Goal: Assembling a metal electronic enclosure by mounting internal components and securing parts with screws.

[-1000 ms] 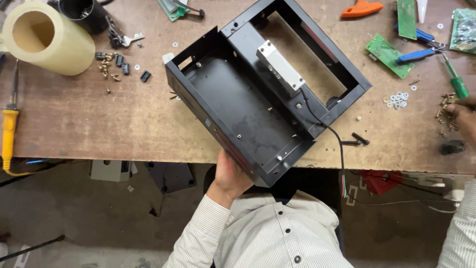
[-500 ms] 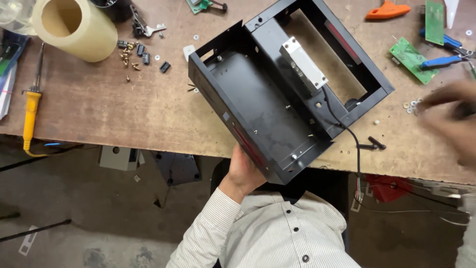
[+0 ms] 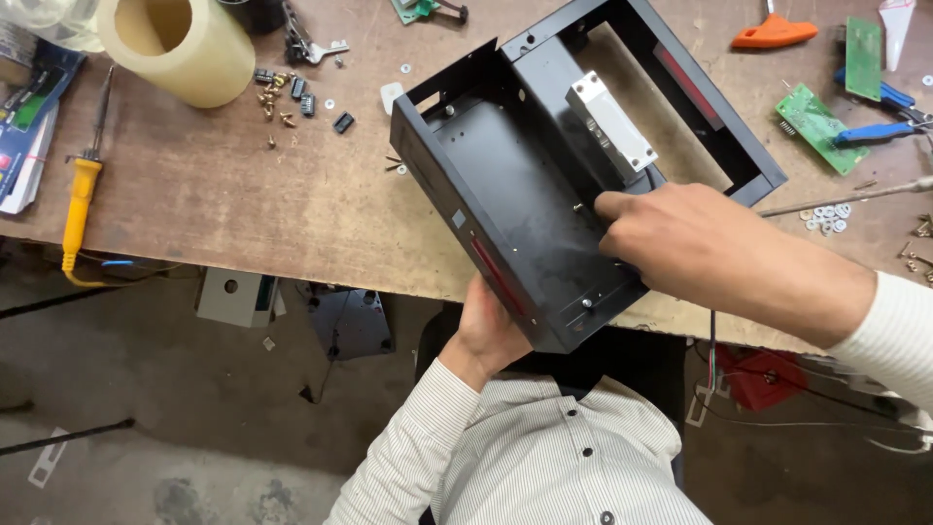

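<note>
A black sheet-metal chassis lies tilted on the wooden workbench and overhangs its near edge. A silver rectangular block is fixed to its inner wall. My left hand grips the chassis from below at the overhanging corner. My right hand reaches into the box from the right, fingers curled, with the fingertips down on the black floor near some small studs. Whether anything small is pinched in the fingers is hidden.
A wide roll of beige tape stands at the back left, with brass screws and small black parts beside it. A yellow-handled tool lies left. On the right are green circuit boards, blue-handled pliers, washers and an orange-handled tool.
My right hand has swept in from the screws at the right table edge and now rests inside the chassis. My left hand keeps its grip on the corner.
</note>
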